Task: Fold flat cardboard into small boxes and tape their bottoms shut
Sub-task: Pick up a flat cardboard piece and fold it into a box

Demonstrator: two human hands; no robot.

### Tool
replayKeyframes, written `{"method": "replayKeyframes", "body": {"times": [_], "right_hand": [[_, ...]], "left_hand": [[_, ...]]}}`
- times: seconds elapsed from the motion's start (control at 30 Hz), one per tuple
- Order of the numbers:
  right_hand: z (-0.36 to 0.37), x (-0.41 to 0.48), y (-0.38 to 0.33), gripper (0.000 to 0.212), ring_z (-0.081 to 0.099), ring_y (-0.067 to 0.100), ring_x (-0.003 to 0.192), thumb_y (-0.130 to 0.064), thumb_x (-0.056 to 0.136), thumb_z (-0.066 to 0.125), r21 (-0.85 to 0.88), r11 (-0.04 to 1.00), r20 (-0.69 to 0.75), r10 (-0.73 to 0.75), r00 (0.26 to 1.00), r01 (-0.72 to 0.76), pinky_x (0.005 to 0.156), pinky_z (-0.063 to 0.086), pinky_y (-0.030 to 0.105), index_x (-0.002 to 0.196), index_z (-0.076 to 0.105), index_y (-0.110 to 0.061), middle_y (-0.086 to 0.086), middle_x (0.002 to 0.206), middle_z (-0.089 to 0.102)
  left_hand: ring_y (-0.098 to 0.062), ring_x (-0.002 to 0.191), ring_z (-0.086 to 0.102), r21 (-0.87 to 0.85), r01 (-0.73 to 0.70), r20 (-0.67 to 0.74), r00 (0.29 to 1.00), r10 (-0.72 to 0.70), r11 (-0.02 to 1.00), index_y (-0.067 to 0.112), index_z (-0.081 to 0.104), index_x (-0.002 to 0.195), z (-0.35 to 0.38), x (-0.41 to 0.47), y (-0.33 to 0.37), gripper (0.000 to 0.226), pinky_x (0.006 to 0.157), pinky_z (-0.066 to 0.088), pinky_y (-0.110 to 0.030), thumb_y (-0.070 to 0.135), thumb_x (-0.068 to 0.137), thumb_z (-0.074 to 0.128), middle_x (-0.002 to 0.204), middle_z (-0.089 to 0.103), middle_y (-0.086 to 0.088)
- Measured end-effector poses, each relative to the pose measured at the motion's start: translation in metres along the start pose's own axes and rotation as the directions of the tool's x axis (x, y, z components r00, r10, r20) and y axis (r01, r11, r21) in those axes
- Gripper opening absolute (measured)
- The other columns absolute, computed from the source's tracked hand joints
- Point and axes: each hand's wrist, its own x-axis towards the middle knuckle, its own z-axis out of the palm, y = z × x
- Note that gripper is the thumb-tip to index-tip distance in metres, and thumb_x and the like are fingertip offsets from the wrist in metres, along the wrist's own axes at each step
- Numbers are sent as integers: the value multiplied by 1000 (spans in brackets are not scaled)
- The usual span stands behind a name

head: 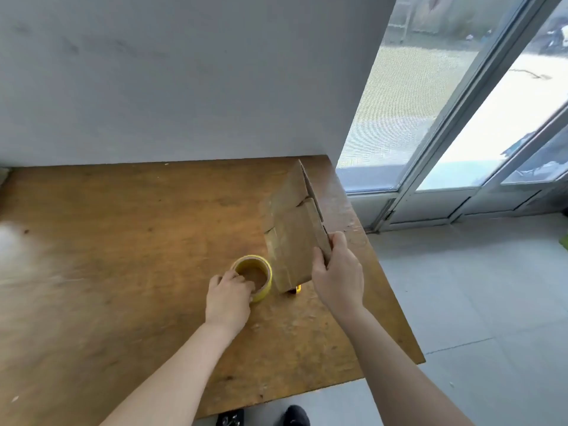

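A person seen from their own head height stands at a worn wooden tabletop (pixel 123 241) set against a grey wall (pixel 184 72), with a tall window (pixel 430 103) to the right. The right hand (pixel 336 272) holds a piece of flat cardboard (pixel 292 229) above the tabletop's right side, tilted up on edge. The thumb is on the near face and the fingers (pixel 338 238) wrap the far edge, closed firmly on its lower corner. The flaps are visible, but the sheet has not been opened into a box. The left hand (pixel 229 290) rests on a yellow tape roll (pixel 266 282) that lies flat on the tabletop just left of the cardboard. Its fingers (pixel 242 279) curl over the rim and seem to dip into the core, though blur makes the exact grip hard to judge. A small yellow object (pixel 297 289) peeks out beneath the cardboard's lower edge, too hidden to identify. The step in hand looks like gathering materials, with folding not yet begun. The next move likely calls for both hands on the cardboard to square it open, so the tape would need to be set aside within reach.
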Motion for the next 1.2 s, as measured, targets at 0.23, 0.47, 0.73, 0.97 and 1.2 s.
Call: {"method": "replayKeyframes", "body": {"times": [0.23,0.47,0.73,0.97,1.2], "right_hand": [[7,6,-4,10,50,23,58,-22,95,50,-74,961,209,-246,946,266,49,32,33,96,41,-16,-7,69,52],[23,-10,-17,24,62,27,69,-32,94,47,-108,919,391,-310,867,378,54,42,33,112,43,-16,-3,80,60],[23,-11,-25,29,62,18,72,-52,92,43,83,970,387,-242,890,228,65,50,35,111,50,-31,-10,72,62],[34,11,-37,53,55,9,96,-49,84,56,86,983,491,-182,852,161,75,48,30,133,44,-33,-12,118,55],[34,30,-44,66,54,11,84,-25,77,58,37,991,564,-124,816,125,60,49,30,137,30,-28,-7,109,58]], "left_hand": [[-18,120,46,-22,343,-60,937,-344,939,32,69,109,-2,-19,-24,27,90,31,-36,18,90,56,108,66,9],[-24,117,50,-493,329,-148,880,-450,805,22,63,122,-24,-28,-17,30,92,40,-35,22,96,48,125,61,-1],[-15,116,53,-925,365,293,862,-413,106,26,41,142,-80,-12,23,67,93,45,-31,57,86,58,134,54,6],[-20,106,51,-728,466,200,846,-494,502,15,51,128,-92,-10,19,43,77,41,-30,31,89,46,128,49,-6],[-18,76,49,-526,401,131,910,-394,750,15,46,90,-108,-8,3,3,65,44,-32,17,92,45,105,51,-4]]}}
